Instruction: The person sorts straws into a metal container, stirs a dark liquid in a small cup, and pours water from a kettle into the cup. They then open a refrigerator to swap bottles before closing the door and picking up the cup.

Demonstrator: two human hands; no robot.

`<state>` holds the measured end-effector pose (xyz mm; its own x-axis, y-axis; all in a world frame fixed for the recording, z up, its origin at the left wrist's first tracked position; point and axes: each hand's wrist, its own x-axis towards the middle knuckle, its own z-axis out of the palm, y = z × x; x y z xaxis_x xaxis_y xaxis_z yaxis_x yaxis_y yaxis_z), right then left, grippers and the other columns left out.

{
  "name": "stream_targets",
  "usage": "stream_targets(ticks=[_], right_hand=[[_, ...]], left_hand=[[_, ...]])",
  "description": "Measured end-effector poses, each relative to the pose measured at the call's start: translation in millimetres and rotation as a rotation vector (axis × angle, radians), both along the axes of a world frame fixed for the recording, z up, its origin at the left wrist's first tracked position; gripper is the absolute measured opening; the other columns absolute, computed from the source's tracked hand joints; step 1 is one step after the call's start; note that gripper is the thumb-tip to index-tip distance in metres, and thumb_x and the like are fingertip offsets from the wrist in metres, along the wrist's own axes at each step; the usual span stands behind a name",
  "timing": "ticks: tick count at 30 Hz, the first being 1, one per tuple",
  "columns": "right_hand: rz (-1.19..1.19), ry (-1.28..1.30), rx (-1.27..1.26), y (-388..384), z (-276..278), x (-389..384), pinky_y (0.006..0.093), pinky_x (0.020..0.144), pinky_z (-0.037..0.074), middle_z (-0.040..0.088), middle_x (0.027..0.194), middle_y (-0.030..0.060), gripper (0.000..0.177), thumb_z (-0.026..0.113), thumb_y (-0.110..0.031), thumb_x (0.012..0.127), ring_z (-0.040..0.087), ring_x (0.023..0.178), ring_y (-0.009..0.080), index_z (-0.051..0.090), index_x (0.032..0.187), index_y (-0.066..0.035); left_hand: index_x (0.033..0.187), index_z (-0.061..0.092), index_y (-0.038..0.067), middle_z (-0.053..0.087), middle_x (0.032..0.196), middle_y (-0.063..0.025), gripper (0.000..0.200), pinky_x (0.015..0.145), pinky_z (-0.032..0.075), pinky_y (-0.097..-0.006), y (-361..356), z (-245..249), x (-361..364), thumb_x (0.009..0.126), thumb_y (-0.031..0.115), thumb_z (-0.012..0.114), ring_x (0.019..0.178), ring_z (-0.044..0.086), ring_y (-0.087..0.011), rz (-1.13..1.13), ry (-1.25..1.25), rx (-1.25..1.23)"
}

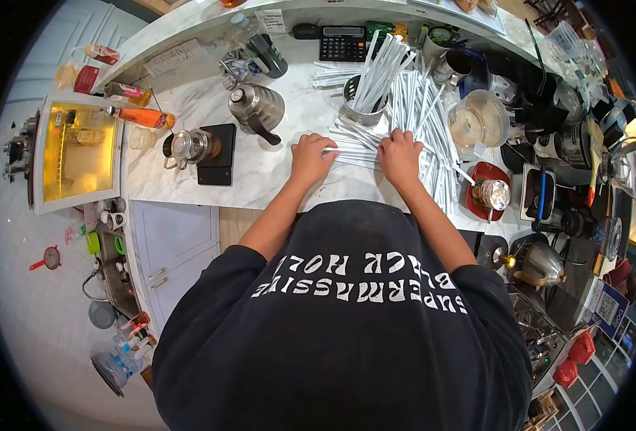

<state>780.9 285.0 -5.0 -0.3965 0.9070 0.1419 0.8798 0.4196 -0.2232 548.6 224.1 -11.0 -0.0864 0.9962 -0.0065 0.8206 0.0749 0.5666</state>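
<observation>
Between left fingers (322,141) and right fingers (397,136), white straws (357,151), crosswise

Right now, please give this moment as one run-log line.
left hand: at left ends of straws | right hand: on straws | metal cup: holds more straws | kettle: untouched

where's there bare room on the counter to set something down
Bare marble shows between the black scale and the left hand, and between the kettle and the metal cup. Crowded to the right: white straws, plastic tub, red tray.
</observation>
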Motion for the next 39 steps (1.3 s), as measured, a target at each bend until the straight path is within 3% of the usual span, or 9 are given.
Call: stream_targets(ticks=[3, 6, 12, 21, 24, 30, 33, 36, 39], right_hand=[[0.004, 0.018, -0.064, -1, 7, 4, 0.0505, 0.083, 0.038, 0.062, 0.100, 0.0049, 0.011, 0.074, -0.022, 0.083, 0.054, 0.103, 0.0273, 0.077, 0.087, -0.012], [0.032, -0.005, -0.074, 2, 3, 7, 0.0503, 0.083, 0.037, 0.062, 0.099, 0.0050, 0.009, 0.073, -0.021, 0.083, 0.054, 0.102, 0.0270, 0.077, 0.085, -0.013], [0.086, -0.024, 0.000, 5, -5, 8, 0.0513, 0.083, 0.038, 0.062, 0.098, 0.0056, 0.011, 0.073, -0.022, 0.083, 0.056, 0.099, 0.0263, 0.076, 0.084, -0.011], [0.096, -0.052, 0.035, 4, -6, 16, 0.0535, 0.084, 0.040, 0.062, 0.095, 0.0041, 0.012, 0.074, -0.022, 0.081, 0.057, 0.098, 0.0252, 0.076, 0.083, -0.011], [0.091, -0.053, 0.046, 4, -4, 20, 0.0540, 0.085, 0.040, 0.062, 0.095, 0.0034, 0.011, 0.073, -0.021, 0.081, 0.057, 0.098, 0.0248, 0.075, 0.084, -0.011], [0.069, 0.190, 0.059, 2, 14, 26, 0.0514, 0.087, 0.037, 0.063, 0.096, 0.0028, 0.009, 0.073, -0.020, 0.082, 0.057, 0.098, 0.0257, 0.073, 0.087, -0.012], [0.027, 0.250, 0.040, 2, 18, 33, 0.0496, 0.087, 0.036, 0.064, 0.097, 0.0025, 0.009, 0.073, -0.019, 0.083, 0.057, 0.098, 0.0255, 0.073, 0.089, -0.013], [-0.005, 0.322, 0.040, 0, 22, 38, 0.0482, 0.087, 0.037, 0.065, 0.096, 0.0031, 0.009, 0.074, -0.018, 0.083, 0.058, 0.098, 0.0256, 0.074, 0.091, -0.012], [0.009, 0.477, 0.066, 0, 38, 43, 0.0444, 0.085, 0.042, 0.067, 0.094, 0.0048, 0.009, 0.075, -0.013, 0.083, 0.059, 0.095, 0.0270, 0.073, 0.091, -0.010]], left_hand=[[0.098, 0.077, 0.014, 0.072, 0.094, -0.0061, 0.020, 0.084, 0.050, -0.0418, 1, 4, -7, 0.081, 0.023, 0.082, 0.094, 0.066, -0.0268, -0.008, -0.089, -0.046], [0.100, 0.077, 0.012, 0.072, 0.087, -0.0069, 0.022, 0.078, 0.053, -0.0396, -2, -1, -17, 0.081, 0.023, 0.082, 0.085, 0.067, -0.0269, 0.074, -0.385, -0.083], [0.100, 0.078, 0.015, 0.072, 0.100, -0.0030, 0.024, 0.086, 0.048, -0.0427, -15, 12, -16, 0.080, 0.026, 0.083, 0.100, 0.064, -0.0259, 0.002, -0.008, 0.056], [0.096, 0.078, 0.017, 0.070, 0.102, -0.0014, 0.018, 0.090, 0.043, -0.0456, -13, -4, -8, 0.080, 0.026, 0.082, 0.106, 0.059, -0.0259, -0.036, 0.089, 0.006], [0.098, 0.079, 0.015, 0.071, 0.100, -0.0032, 0.018, 0.085, 0.047, -0.0411, -15, 1, -11, 0.082, 0.024, 0.082, 0.100, 0.063, -0.0260, -0.075, -0.019, 0.057], [0.097, 0.078, 0.010, 0.072, 0.096, -0.0048, 0.014, 0.072, 0.049, -0.0288, -17, 12, -12, 0.086, 0.019, 0.081, 0.085, 0.065, -0.0165, 0.044, -0.549, 0.116], [0.100, 0.075, 0.006, 0.070, 0.094, -0.0016, 0.017, 0.074, 0.048, -0.0264, -18, 30, -11, 0.089, 0.017, 0.080, 0.084, 0.060, -0.0102, 0.171, -0.707, -0.079], [0.108, 0.070, 0.003, 0.070, 0.104, -0.0020, 0.016, 0.082, 0.048, -0.0248, -16, 40, -4, 0.095, 0.011, 0.072, 0.090, 0.059, -0.0076, 0.160, -0.938, 0.047], [0.112, 0.067, 0.002, 0.069, 0.106, -0.0034, 0.015, 0.086, 0.047, -0.0256, -7, 57, 0, 0.097, 0.006, 0.067, 0.093, 0.060, -0.0089, 0.147, -0.960, 0.234]])
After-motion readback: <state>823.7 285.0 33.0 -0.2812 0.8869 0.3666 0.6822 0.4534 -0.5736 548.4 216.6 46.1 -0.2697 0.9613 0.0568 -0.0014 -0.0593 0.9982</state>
